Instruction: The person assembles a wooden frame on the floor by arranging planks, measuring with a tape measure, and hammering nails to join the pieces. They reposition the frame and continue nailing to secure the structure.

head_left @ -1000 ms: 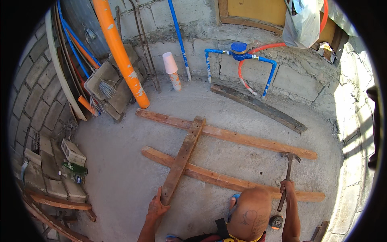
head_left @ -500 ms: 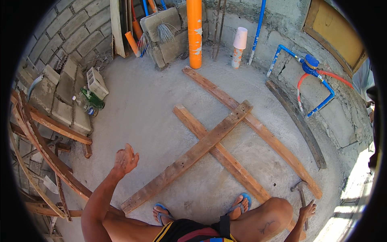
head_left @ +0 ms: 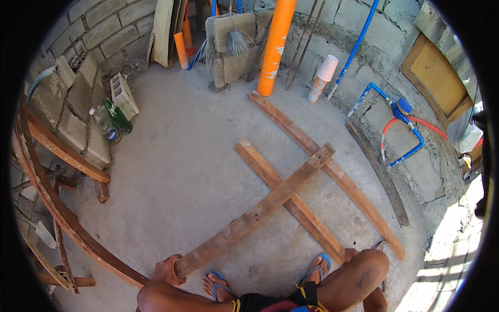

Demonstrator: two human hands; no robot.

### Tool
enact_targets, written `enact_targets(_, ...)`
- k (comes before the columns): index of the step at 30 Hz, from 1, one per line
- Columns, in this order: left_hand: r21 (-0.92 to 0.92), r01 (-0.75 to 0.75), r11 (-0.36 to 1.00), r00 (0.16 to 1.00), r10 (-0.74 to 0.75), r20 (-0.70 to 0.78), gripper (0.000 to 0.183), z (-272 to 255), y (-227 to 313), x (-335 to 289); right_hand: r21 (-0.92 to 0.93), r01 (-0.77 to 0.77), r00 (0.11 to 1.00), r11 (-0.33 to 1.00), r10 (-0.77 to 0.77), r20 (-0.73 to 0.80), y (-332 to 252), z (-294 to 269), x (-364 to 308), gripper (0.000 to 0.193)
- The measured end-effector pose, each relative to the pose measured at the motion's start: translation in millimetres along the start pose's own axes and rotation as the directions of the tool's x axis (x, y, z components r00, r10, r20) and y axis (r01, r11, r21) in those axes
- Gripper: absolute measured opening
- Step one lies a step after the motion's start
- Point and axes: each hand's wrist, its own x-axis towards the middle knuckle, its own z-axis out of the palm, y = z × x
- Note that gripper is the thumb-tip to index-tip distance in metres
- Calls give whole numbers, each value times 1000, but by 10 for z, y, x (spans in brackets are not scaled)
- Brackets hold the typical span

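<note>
Left hand (head_left: 169,270) has come down from mid-air onto the near end of the crosswise board (head_left: 249,216), fingers closed round that edge. Board runs ahead-right of this grip, lying over the near plank (head_left: 317,229) and far plank (head_left: 358,195). Right hand (head_left: 353,254), shifted from beside the hammer (head_left: 382,246), is at the near plank's end; knee (head_left: 366,270) covers much of it, closure cannot be told. Concrete floor (head_left: 166,182) stretches ahead of left grip; long timber (head_left: 78,231) ends just left.

this looks like a building site or unfinished yard: bare block walls (head_left: 114,39), rough concrete floor (head_left: 166,156), an orange pipe (head_left: 274,52), a blue water meter (head_left: 402,108), a hollow block (head_left: 125,98) and wooden planks (head_left: 254,213).
</note>
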Motion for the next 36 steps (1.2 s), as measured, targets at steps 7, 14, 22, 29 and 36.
enact_targets(7,-178,4,984,999,5,49,86,-442,43,-219,65,88,992,994,-81,-92,-979,-9,516,96)
enact_targets(14,-241,77,967,997,-72,32,88,-137,166,-183,-41,175,983,984,-177,-55,-2493,597,759,92)
enact_targets(22,-291,22,957,999,-9,44,97,589,-602,395,13,-17,911,1000,21,-412,-1970,639,-833,91)
enact_targets(29,-201,-10,979,1000,7,-14,91,498,-92,78,-146,124,855,981,-181,-487,-1422,1007,-880,74)
enact_targets(36,-173,-35,984,999,36,4,85,401,55,57,-178,206,845,962,-266,-463,-1303,1177,-1036,76)
